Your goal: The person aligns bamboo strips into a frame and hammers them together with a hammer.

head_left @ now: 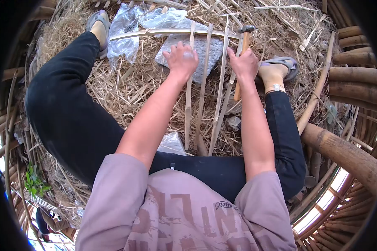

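Hammer (pixel 245 41) in R hand (pixel 244 65), fingers closed round wood handle, head end away from body. L hand (pixel 181 59) w/ fingers curled over leftmost of several lengthwise strips (pixel 202 88); can't tell if gripping. Strips btwn legs, far ends nr curved crosspiece (pixel 163 32). Stone slab (pixel 200 42) beneath, approx. under L hand. Straw (pixel 134 90) all arnd.

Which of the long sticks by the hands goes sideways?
The slightly curved stick, running crossways over the slab. The other sticks are straighter and run up and down the picture.
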The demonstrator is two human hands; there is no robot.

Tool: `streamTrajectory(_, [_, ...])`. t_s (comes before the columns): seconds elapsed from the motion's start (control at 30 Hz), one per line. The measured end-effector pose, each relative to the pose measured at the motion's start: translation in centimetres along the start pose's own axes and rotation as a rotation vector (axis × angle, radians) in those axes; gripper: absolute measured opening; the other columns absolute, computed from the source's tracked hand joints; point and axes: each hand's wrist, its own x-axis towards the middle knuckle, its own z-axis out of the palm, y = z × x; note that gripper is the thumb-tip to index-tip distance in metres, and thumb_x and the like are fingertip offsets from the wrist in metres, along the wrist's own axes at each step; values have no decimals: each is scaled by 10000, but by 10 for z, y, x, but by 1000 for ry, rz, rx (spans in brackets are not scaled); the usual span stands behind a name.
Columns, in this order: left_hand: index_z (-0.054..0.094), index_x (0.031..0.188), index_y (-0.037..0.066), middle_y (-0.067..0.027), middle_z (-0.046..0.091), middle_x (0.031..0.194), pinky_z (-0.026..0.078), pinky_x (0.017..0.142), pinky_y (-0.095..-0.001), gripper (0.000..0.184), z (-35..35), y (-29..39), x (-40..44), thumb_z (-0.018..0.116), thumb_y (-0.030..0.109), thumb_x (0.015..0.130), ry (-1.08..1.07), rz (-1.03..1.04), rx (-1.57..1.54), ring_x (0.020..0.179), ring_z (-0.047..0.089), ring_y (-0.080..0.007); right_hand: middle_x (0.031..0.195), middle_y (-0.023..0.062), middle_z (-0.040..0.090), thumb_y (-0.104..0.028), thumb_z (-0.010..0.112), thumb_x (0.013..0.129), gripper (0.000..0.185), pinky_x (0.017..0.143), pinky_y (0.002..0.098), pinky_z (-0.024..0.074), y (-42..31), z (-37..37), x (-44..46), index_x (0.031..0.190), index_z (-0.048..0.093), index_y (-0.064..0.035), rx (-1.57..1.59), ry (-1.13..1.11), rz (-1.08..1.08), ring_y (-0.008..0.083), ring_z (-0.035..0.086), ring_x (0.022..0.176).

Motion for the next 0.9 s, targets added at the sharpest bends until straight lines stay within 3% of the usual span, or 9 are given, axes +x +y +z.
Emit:
streamTrajectory(0.03, [706,1058,106,-94,593,1211,371,1006,-622,325,-1,0,1,600,393,947,-12,1,19,1199,534,-311,1168,243,664,-552,787,803,717,934,478,535,0,0,0,1179,618,34,5,-20,-7,399,659,1104])
streamTrajectory(0.33, [675,1083,134,-66,594,1221,350,1021,-637,298,-6,-7,1,567,398,995,-41,-35,-167,1218,533,-305,1199,233,647,-538,806,800,703,945,480,534,5,8,10,1162,630,38,27,-97,5,398,656,1112])
streamTrajectory(0.63, [672,1134,143,-66,639,1246,373,1007,-608,393,-9,-15,6,558,490,989,-88,-56,-260,1226,565,-317,1070,307,671,-523,862,744,718,918,504,529,16,19,21,987,635,113,184,-41,-96,444,661,1046])
streamTrajectory(0.73, [665,1137,97,-121,702,1069,476,894,-576,370,-15,-13,6,587,430,995,-53,-14,-302,963,684,-356,885,252,720,-582,883,696,691,808,465,568,20,25,32,868,650,46,148,48,-96,402,722,868])
streamTrajectory(0.83, [627,1119,28,-157,702,855,572,671,-477,301,-6,-15,14,578,311,1030,-59,-3,-740,652,694,-322,852,249,722,-598,891,676,699,762,464,575,14,9,36,837,658,42,130,99,-99,387,729,814])
streamTrajectory(0.9, [602,1098,4,-145,677,801,574,559,-403,258,-11,-10,19,555,252,1048,-140,-105,-1041,561,662,-260,921,279,707,-596,896,663,747,808,486,564,9,-8,40,885,657,76,171,43,-55,419,711,882])
